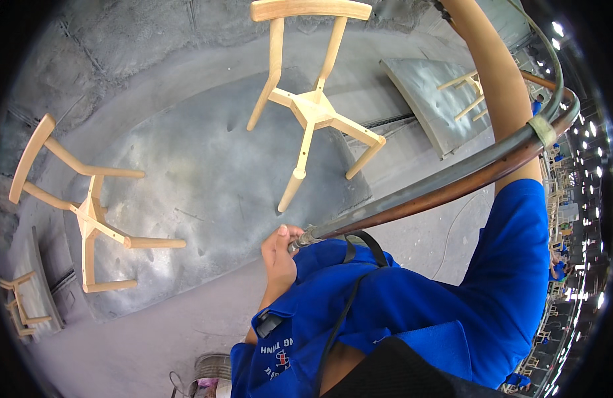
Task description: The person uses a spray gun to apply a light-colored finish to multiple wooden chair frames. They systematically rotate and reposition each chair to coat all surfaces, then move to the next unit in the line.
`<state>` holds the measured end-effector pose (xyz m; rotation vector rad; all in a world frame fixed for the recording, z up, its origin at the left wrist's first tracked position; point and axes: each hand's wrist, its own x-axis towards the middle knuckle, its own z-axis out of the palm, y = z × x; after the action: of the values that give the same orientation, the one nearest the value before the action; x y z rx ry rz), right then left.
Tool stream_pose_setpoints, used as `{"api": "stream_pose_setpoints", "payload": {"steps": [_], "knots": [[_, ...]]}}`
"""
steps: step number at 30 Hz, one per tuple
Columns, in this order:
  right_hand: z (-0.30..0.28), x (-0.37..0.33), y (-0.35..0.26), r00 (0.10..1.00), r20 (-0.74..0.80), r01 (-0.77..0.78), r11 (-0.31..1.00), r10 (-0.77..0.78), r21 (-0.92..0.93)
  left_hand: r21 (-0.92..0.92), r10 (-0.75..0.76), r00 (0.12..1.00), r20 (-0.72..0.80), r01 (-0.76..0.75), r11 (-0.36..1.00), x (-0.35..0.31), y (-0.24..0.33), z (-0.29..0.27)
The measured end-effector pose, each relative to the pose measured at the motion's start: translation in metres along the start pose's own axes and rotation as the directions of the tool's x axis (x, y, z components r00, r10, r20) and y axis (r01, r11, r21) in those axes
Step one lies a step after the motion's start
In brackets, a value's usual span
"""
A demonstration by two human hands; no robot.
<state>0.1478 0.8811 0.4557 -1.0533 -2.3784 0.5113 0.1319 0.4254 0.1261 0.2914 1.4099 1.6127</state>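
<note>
My left hand (280,257) is in front of my blue shirt, its fingers curled around the end fitting of a grey hose (439,177). A brown hose (462,188) runs alongside, and a pale tape band (543,131) binds the two at the far right. My right arm (495,73) reaches up past the top edge, so its hand is out of the picture. Beyond my left hand a bare wooden chair frame (315,109) without a seat pad stands on a worn grey board (207,172). A second such chair frame (91,215) is at the left of that board.
Another grey board (429,99) at upper right carries a light wooden frame (469,86). More wooden frames (21,302) are at far left, beside a third board (41,292). A thin cable (452,229) lies on the floor. A shoe (213,367) shows at the bottom.
</note>
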Motion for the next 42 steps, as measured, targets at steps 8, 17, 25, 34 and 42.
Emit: {"api": "stream_pose_setpoints", "payload": {"steps": [8,17,25,34,42], "knots": [[-0.012,0.002,0.109,0.949,-0.053,0.178,0.666,-0.311,-0.724,-0.019,0.085,0.988,-0.130,-0.089,0.996,0.016,-0.013,-0.002],[0.091,-0.081,0.155,0.883,0.352,0.431,0.835,-0.311,-0.343,0.133,0.149,0.988,-0.051,-0.141,0.981,0.034,-0.047,0.046],[0.015,-0.140,0.229,0.964,0.224,-0.211,0.928,0.145,0.306,0.195,0.117,0.992,0.043,-0.123,0.973,0.051,-0.059,0.119],[0.039,-0.184,0.421,0.861,-0.041,-0.137,0.308,0.508,0.941,0.338,0.005,0.987,0.160,-0.060,0.939,0.076,-0.063,0.223],[0.164,-0.270,0.517,0.633,0.334,-0.469,0.002,0.698,0.883,0.576,-0.140,0.969,0.202,-0.002,0.817,0.099,-0.065,0.253]]}}
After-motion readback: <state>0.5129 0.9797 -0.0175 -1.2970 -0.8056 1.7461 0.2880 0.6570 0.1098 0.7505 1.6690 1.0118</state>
